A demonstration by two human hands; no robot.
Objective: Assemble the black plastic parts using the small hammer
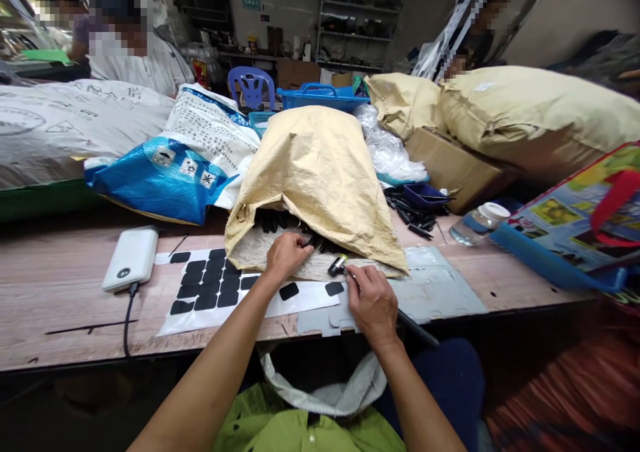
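While left hand [287, 257] pinches black piece [311, 241], right hand [373, 300] grips hammer [337, 266] slantwise, head far-left, handle near-right.

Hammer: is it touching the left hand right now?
Apart. The head view shows a strip of the sack's pale inside between the left hand and the hammer, which the right hand grips.

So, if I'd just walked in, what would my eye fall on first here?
Probably the big tan sack in the middle of the table, its open mouth toward the camera and the left hand at that opening. Nearby, the right hand grips a hammer-like tool. To the left, rounded black patches stand out on a white sheet.
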